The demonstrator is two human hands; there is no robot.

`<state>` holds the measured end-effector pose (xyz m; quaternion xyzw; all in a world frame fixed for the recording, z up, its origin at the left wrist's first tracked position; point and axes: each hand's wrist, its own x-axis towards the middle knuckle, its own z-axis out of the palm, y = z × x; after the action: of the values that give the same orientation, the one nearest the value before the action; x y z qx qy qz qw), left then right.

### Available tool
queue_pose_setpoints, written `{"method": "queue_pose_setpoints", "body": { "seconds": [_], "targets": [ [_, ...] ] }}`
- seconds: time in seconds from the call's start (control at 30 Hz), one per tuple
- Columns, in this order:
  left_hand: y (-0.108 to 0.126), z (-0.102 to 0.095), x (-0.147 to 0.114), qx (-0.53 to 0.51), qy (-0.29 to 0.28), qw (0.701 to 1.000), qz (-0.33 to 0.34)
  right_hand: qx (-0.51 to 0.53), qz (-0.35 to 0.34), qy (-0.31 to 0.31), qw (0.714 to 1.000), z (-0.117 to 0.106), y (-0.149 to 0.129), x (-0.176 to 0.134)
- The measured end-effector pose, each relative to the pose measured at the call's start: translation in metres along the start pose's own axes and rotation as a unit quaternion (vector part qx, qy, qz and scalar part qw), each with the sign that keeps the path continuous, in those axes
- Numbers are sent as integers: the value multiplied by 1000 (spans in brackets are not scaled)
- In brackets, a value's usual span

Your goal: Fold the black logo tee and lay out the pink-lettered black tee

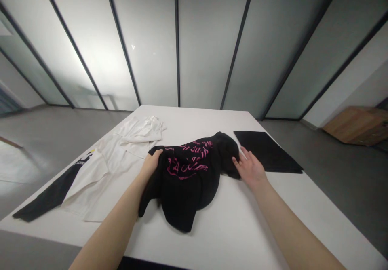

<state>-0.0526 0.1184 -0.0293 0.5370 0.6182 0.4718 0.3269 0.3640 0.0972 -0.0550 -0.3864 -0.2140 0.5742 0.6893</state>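
A black garment with pink lettering (188, 161), perhaps a T-shirt, is bunched over the middle of the white table (242, 229). At its upper left corner my left hand (153, 163) is closed, pinching the cloth. Its lower left part hangs down in loose folds. On the other side my right hand (249, 165) has its fingers apart and touches the garment's right end with the fingertips. Part of the cloth there is gathered in a rounded bulge.
Crumpled white garments (121, 152) lie along the table's left side, with a dark printed piece of clothing (57, 187) partly under them. A flat black folded cloth (266, 152) rests at the right. Frosted glass panels (209, 39) stand behind the table.
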Motion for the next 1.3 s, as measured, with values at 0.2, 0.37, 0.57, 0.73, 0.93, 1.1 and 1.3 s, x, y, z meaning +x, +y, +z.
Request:
{"method": "queue_pose_setpoints", "body": {
  "seconds": [0.2,0.37,0.57,0.73,0.93,1.1,1.3],
  "targets": [
    [4,1,-11,287,-93,953,12,-129,35,-42,990,7,18,-10],
    [-3,-1,-5,272,-6,962,-20,-158,44,-30,986,5,20,-13],
    [4,15,-9,-91,4,992,82,-108,142,-54,982,11,15,-17],
    [11,15,-39,-204,-353,912,-44,-48,158,-51,985,17,15,-19],
    [14,18,-53,-210,-533,808,-135,-96,179,-14,979,19,21,-23],
    [4,36,-42,-61,-357,931,-38,-93,118,-96,984,25,27,-30],
    [0,42,-40,19,-356,933,41,-52,99,-121,986,34,28,-37]
  ]
}}
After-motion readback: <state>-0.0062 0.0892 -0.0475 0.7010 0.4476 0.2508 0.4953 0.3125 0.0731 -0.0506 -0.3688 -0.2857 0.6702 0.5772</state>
